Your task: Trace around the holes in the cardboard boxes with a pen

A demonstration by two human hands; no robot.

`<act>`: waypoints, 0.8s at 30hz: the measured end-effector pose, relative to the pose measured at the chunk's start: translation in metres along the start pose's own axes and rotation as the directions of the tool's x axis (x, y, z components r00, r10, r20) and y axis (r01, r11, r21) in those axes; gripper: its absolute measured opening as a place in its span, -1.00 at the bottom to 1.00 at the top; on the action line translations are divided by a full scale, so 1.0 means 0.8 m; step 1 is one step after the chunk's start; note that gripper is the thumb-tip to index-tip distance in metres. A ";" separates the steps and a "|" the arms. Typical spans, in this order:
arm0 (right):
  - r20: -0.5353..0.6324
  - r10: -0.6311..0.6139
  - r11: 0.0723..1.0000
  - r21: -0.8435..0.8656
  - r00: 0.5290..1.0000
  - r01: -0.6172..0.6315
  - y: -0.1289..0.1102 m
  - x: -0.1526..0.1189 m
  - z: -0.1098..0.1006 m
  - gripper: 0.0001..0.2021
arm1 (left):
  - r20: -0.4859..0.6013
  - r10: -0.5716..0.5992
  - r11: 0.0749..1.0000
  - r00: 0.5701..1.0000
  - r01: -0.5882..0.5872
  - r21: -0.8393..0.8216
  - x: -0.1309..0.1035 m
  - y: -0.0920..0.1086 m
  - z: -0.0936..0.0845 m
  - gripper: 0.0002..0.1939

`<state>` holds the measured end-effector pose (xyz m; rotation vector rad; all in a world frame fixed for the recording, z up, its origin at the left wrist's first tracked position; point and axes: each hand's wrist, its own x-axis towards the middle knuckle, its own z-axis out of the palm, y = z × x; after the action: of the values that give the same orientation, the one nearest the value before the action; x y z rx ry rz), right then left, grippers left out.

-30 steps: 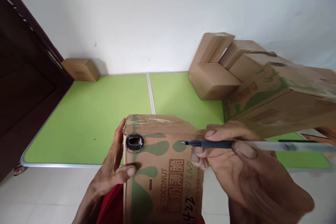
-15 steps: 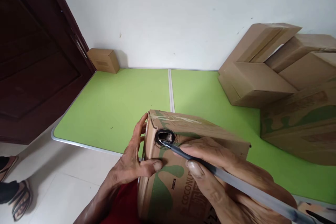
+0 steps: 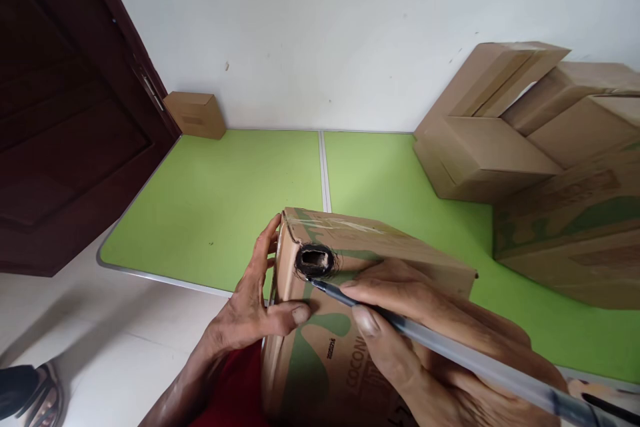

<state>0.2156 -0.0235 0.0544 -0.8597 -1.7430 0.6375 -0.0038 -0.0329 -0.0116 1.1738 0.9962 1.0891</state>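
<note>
Currently right hand (image 3: 425,340) pinches pen (image 3: 395,320), tip by the black-ringed hole (image 3: 315,259) in printed carton (image 3: 320,360), which left hand (image 3: 250,313) braces, thumb and fingers spread, before green table (image 3: 250,193).

A lime-green folding table with silver metal edging (image 3: 260,173) stands against a plain white wall (image 3: 300,33), beside a dark reddish-brown panelled door (image 3: 60,113), above pale floor tiles (image 3: 125,327).

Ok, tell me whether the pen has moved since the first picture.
Yes, leftward: the pen now has its tip left of the pale table seam's line; before, it was right of it.
</note>
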 end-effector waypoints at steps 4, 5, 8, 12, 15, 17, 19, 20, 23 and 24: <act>-0.063 0.033 0.999 -0.029 0.997 -0.035 0.004 -0.004 -0.009 -0.79 | 0.005 -0.011 1.000 1.000 0.011 -0.003 0.001 0.009 0.003 0.30; -0.085 0.046 0.998 -0.043 0.995 -0.050 0.006 -0.006 -0.012 -0.81 | 0.000 -0.021 1.000 1.000 0.021 -0.007 0.001 0.010 0.003 0.29; -0.142 0.080 0.993 -0.080 0.987 -0.092 0.008 -0.009 -0.019 -0.86 | -0.007 -0.048 0.999 0.999 0.047 -0.026 -0.002 0.011 0.004 0.31; -0.177 0.107 0.990 -0.074 0.978 -0.122 0.011 -0.007 -0.019 -0.86 | -0.006 -0.040 0.999 0.999 0.040 -0.010 -0.001 0.006 0.001 0.36; -0.199 0.097 0.993 -0.053 0.975 -0.109 0.013 -0.002 -0.012 -0.86 | -0.008 0.003 1.000 1.000 -0.003 0.031 0.004 0.001 -0.001 0.31; -0.193 0.075 0.996 -0.030 0.978 -0.083 0.011 0.002 -0.006 -0.85 | 0.001 0.027 0.999 1.000 -0.027 0.042 0.007 -0.001 -0.002 0.30; -0.174 0.062 0.998 0.005 0.983 -0.063 0.004 0.006 -0.002 -0.83 | 0.013 0.025 0.999 1.000 -0.025 0.037 0.008 0.000 -0.004 0.32; -0.192 0.076 0.997 0.044 0.978 -0.069 0.000 0.009 -0.001 -0.83 | 0.023 0.016 0.999 1.000 -0.017 0.032 0.007 0.001 -0.005 0.33; -0.413 0.149 0.968 0.245 0.898 -0.048 -0.003 0.015 -0.013 -0.86 | 0.052 -0.005 0.999 0.999 0.003 0.046 0.004 0.004 -0.008 0.39; -0.530 0.153 0.960 0.280 0.834 0.002 0.001 0.017 -0.024 -0.89 | 0.057 -0.013 0.999 0.998 0.010 0.051 0.003 0.004 -0.008 0.40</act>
<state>0.2310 -0.0121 0.0672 -0.8213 -1.0764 0.5908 -0.0096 -0.0293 -0.0093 1.2324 0.9895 1.0209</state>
